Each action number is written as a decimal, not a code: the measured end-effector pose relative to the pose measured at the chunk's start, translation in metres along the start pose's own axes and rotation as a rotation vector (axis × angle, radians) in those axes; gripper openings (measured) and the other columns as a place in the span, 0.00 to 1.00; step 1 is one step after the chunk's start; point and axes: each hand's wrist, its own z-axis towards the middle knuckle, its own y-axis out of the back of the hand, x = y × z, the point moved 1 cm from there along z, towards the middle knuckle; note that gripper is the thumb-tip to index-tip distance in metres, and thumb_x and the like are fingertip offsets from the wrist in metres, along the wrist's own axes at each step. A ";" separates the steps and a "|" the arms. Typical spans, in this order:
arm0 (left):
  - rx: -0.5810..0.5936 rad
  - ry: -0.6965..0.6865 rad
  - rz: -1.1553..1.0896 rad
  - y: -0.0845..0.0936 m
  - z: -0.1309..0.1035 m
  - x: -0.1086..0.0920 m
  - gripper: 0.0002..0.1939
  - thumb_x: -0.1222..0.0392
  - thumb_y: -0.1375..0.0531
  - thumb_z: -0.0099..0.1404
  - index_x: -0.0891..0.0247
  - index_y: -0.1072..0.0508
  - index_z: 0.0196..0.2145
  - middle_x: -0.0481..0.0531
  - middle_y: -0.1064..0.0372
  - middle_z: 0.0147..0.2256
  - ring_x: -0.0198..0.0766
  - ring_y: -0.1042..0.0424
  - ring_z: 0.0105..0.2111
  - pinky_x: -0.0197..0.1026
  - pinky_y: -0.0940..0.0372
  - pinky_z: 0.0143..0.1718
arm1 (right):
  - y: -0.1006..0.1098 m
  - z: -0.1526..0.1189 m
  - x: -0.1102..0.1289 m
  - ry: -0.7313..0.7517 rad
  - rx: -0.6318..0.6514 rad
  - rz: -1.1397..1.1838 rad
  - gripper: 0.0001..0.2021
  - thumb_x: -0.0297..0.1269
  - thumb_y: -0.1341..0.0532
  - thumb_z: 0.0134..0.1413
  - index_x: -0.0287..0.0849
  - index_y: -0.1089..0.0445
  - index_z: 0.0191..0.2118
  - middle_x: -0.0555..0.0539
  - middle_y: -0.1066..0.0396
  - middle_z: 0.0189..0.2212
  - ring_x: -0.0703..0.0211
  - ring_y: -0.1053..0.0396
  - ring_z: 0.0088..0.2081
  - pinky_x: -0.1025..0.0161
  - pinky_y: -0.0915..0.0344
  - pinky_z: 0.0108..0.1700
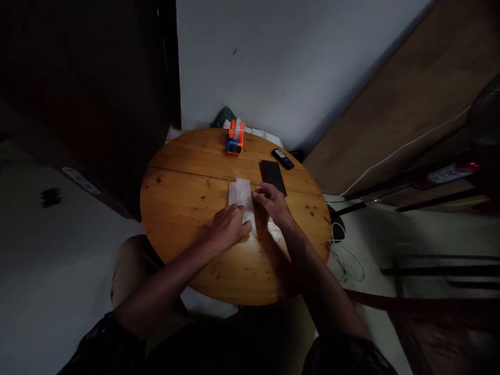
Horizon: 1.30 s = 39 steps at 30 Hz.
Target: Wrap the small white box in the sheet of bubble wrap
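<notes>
Left hand (pixel 230 225) lies bent over bubble wrap (pixel 242 194) mid-counter (pixel 175 213); grip unclear. Right hand (pixel 273 202), fingers curled at the wrap's right edge; can't tell if pinching. Dark flat case (pixel 274 174) just beyond, then phone (pixel 283 158), tape dispenser (pixel 235 138). Likely folding or flattening; next calls for steadying the wrap's edge.

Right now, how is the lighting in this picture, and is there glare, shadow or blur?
Head view: dim overall, nearly black at upper left; same view, pale glare on the table just below the right hand, a dark shadow beside the right forearm; bubbles show faintly on the wrap, the right edge looks murky.
</notes>
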 end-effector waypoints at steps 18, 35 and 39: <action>-0.043 0.041 -0.053 0.001 -0.005 -0.002 0.15 0.57 0.44 0.65 0.63 0.22 0.45 0.61 0.23 0.47 0.53 0.24 0.47 0.47 0.33 0.44 | -0.028 0.021 0.031 -0.111 0.249 0.222 0.11 0.37 0.30 0.33 0.42 0.31 0.25 0.54 0.32 0.21 0.66 0.38 0.24 0.66 0.40 0.28; -0.461 0.220 -0.215 -0.035 -0.019 0.014 0.22 0.53 0.36 0.62 0.62 0.33 0.51 0.60 0.25 0.46 0.51 0.25 0.46 0.48 0.32 0.45 | -0.008 -0.067 0.043 0.401 0.267 -0.073 0.05 0.38 0.38 0.54 0.43 0.33 0.31 0.50 0.31 0.30 0.60 0.33 0.34 0.64 0.37 0.38; -0.597 0.012 -0.184 -0.040 -0.016 0.024 0.28 0.61 0.35 0.58 0.63 0.33 0.56 0.63 0.32 0.55 0.53 0.32 0.57 0.53 0.35 0.56 | -0.007 -0.086 0.030 0.503 0.203 -0.202 0.02 0.35 0.41 0.57 0.44 0.32 0.34 0.47 0.26 0.36 0.57 0.29 0.39 0.62 0.34 0.43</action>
